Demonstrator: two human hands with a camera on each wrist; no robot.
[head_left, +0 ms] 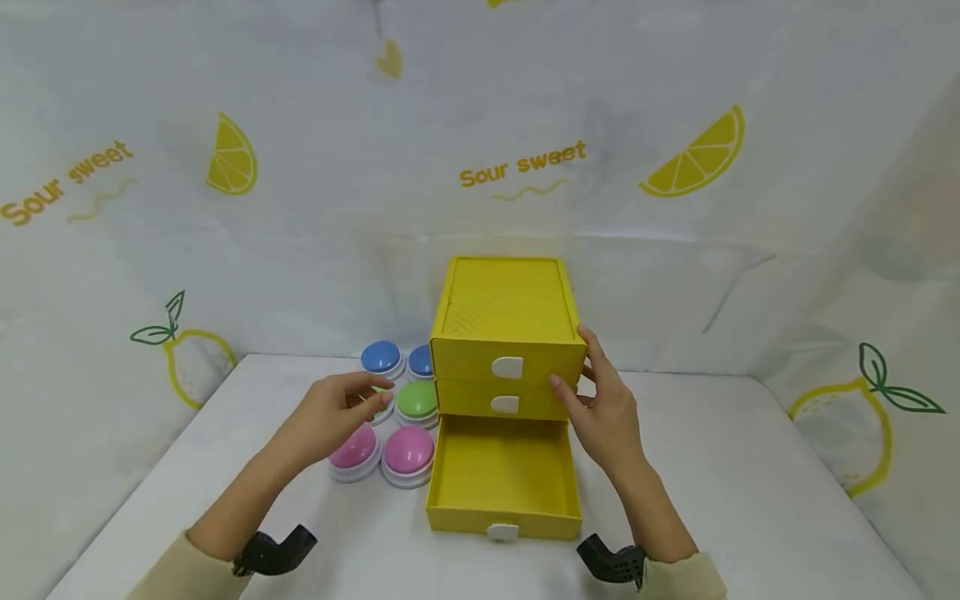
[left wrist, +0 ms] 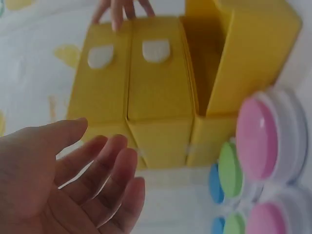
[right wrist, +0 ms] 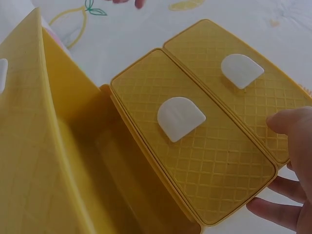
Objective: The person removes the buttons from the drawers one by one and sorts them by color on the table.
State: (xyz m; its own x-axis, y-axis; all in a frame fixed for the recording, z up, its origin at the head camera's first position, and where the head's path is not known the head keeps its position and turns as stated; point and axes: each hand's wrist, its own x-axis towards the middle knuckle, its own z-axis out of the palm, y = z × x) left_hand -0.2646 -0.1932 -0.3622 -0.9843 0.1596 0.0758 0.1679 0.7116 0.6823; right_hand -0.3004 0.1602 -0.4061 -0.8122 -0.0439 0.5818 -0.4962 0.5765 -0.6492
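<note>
A yellow three-drawer box (head_left: 510, 296) stands on the white table. Its bottom drawer (head_left: 504, 523) is pulled out, and its bare inside shows. The upper two drawers are closed, each with a white tab handle (right wrist: 180, 118). At the box's upper right front corner, my right hand (head_left: 609, 421) holds on, thumb on the top drawer's front and fingers along the side. My left hand (head_left: 330, 410) hovers left of the box, over the round push buttons, its fingers loosely bent with nothing in them. In the left wrist view, the left hand (left wrist: 92, 180) has its palm towards the box.
Domed buttons on white bases stand in rows left of the box: blue (head_left: 380, 356) at the back, green (head_left: 417, 399) in the middle, pink (head_left: 408, 450) in front. A white lemon-print sheet (head_left: 337, 250) hangs behind the table (head_left: 697, 483).
</note>
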